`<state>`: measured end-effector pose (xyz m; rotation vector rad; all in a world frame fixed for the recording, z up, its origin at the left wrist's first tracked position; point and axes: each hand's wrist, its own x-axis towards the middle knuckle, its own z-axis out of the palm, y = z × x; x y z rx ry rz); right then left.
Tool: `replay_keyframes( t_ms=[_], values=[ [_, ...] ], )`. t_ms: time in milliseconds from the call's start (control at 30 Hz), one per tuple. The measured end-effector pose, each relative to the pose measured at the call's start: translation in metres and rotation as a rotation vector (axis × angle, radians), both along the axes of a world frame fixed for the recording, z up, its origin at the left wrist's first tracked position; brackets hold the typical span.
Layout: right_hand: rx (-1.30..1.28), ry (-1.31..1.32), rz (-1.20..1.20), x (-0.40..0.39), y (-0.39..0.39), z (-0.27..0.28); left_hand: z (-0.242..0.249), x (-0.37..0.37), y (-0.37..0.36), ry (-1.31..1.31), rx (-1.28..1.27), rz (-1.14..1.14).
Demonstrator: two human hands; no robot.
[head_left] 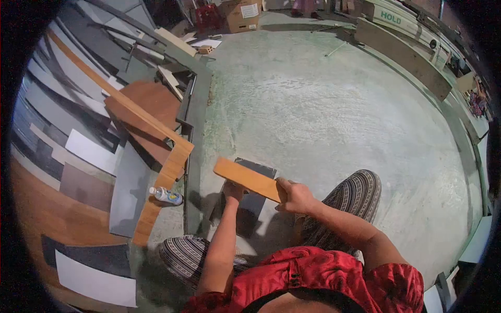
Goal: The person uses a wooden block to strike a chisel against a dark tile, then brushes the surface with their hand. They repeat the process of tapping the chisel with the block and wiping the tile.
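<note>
Right hand (298,198): my fingers closed on board (250,180), 4 o'clock end
Left hand (235,192): board hides my fingers; can't tell their grip
Bottle (167,195): 9 o'clock, words too small

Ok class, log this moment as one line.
right hand: grips wooden board end | left hand: at board, fingers hidden | dark panel: below board | plastic bottle: lying left

Greenish floor (323,104) (scuffed); dark slab (251,204); cardboard box (241,16)

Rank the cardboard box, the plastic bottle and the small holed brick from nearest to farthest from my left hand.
From the left hand:
1. Plastic bottle, left side
2. Holed brick, farther ahead
3. Cardboard box, far end
</note>
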<state>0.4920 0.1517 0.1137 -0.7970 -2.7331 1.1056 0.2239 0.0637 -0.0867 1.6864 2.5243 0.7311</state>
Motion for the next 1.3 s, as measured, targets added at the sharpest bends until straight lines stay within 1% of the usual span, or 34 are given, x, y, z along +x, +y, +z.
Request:
replay_keyframes(
  t_ms=[33, 67, 100, 133, 167, 200, 233, 267, 300, 333, 367, 400, 433, 467, 533, 567, 600, 667, 700, 767, 800, 867, 900, 933, 967, 1000, 1067, 1100, 1133, 1167, 1200, 1233, 1267, 1300],
  values=[
    [-0.006, -0.016, 0.013, 0.000, 0.000, -0.002, -0.016, -0.008, 0.000, -0.197, 0.037, -0.025],
    [-0.036, 0.134, -0.029, 0.000, -0.002, -0.007, -0.031, -0.018, -0.001, -0.395, 0.067, -0.043],
    [-0.072, 0.282, -0.072, -0.001, -0.004, -0.012, 0.011, 0.007, -0.003, 0.108, 0.165, 0.063],
    [-0.062, 0.328, -0.079, -0.002, -0.004, -0.016, -0.003, -0.006, -0.002, 0.513, 0.106, -0.090],
    [-0.094, 0.295, -0.080, -0.003, -0.005, -0.013, 0.012, 0.002, -0.001, -0.066, -0.008, 0.114],
    [-0.123, 0.264, -0.082, -0.004, -0.005, -0.009, 0.015, 0.003, -0.001, 0.533, 0.180, -0.046],
    [-0.146, 0.245, -0.071, -0.007, -0.003, -0.011, -0.008, -0.004, 0.000, 0.362, 0.037, 0.054],
    [-0.100, 0.070, -0.043, -0.010, 0.000, -0.012, -0.026, -0.009, 0.003, 0.350, 0.019, 0.063],
    [-0.049, -0.099, -0.016, -0.011, 0.000, -0.014, -0.027, -0.008, 0.005, -0.071, 0.187, 0.060],
    [-0.058, -0.103, -0.012, -0.010, -0.001, -0.016, -0.027, -0.007, 0.005, -0.489, 0.359, 0.057],
    [-0.061, -0.022, -0.052, -0.009, -0.001, -0.017, -0.026, -0.006, 0.001, -0.491, 0.356, 0.062],
    [-0.060, 0.059, -0.089, -0.008, 0.000, -0.018, 0.016, 0.006, -0.005, -0.977, 0.488, 0.087],
    [-0.146, 0.145, -0.123, -0.006, 0.001, -0.015, 0.041, 0.014, -0.008, -1.464, 0.613, 0.111],
    [-0.151, 0.140, -0.122, -0.007, 0.003, -0.020, 0.037, 0.011, -0.007, -1.467, 0.610, 0.117],
    [-0.426, 0.298, -0.218, -0.012, 0.007, -0.019, 0.043, 0.003, -0.002, -1.049, 0.495, 0.221],
    [-0.485, 0.316, -0.297, -0.010, 0.007, -0.015, 0.044, 0.005, -0.005, -0.959, 0.402, 0.250],
    [-0.488, 0.317, -0.303, -0.010, 0.008, -0.016, 0.041, 0.004, -0.005, -0.960, 0.396, 0.247],
    [-0.427, 0.278, -0.369, -0.009, 0.012, -0.017, 0.034, 0.000, -0.005, -0.740, 0.301, 0.289],
    [-0.428, 0.276, -0.372, -0.008, 0.011, -0.017, 0.040, 0.003, -0.004, -0.743, 0.299, 0.288],
    [-0.435, 0.350, -0.321, -0.007, 0.007, -0.015, 0.053, 0.009, -0.001, -1.108, 0.381, 0.313],
    [-0.436, 0.348, -0.322, -0.006, 0.006, -0.015, 0.045, 0.004, -0.001, -1.110, 0.379, 0.314],
    [-0.235, 0.260, -0.209, -0.006, 0.004, -0.017, 0.020, -0.010, 0.000, -2.068, 0.804, 0.058],
    [-0.153, 0.106, -0.166, -0.007, 0.004, -0.013, 0.023, -0.004, 0.001, -2.070, 0.798, 0.059],
    [-0.155, 0.106, -0.171, -0.007, 0.004, -0.013, 0.031, 0.006, 0.002, -1.670, 0.706, 0.112],
    [-0.121, 0.041, -0.120, -0.007, 0.004, -0.013, 0.040, 0.012, 0.003, -1.272, 0.607, 0.152],
    [-0.086, -0.024, -0.069, -0.007, 0.004, -0.013, 0.035, 0.009, 0.003, -1.272, 0.603, 0.150],
    [-0.104, -0.045, -0.059, -0.007, 0.004, -0.010, 0.025, 0.000, 0.005, -1.262, 0.540, 0.216],
    [-0.084, 0.079, -0.084, -0.006, 0.002, -0.011, -0.005, -0.016, 0.007, -1.264, 0.544, 0.221],
    [-0.066, 0.203, -0.109, -0.005, 0.001, -0.012, -0.050, -0.036, 0.010, -1.246, 0.639, 0.045],
    [-0.068, 0.199, -0.106, -0.006, 0.000, -0.013, -0.073, -0.046, 0.010, -1.221, 0.730, -0.133],
    [-0.083, 0.222, -0.108, -0.007, 0.000, -0.013, -0.045, -0.034, 0.007, -1.222, 0.730, -0.131],
    [-0.096, 0.246, -0.113, -0.007, 0.000, -0.013, 0.013, -0.011, 0.003, -0.938, 0.473, -0.011],
    [-0.096, 0.247, -0.117, -0.008, 0.001, -0.013, 0.049, 0.003, 0.002, -0.647, 0.221, 0.098],
    [-0.061, 0.137, -0.083, -0.008, 0.002, -0.013, 0.039, 0.002, 0.004, -0.646, 0.220, 0.094]
  ],
)
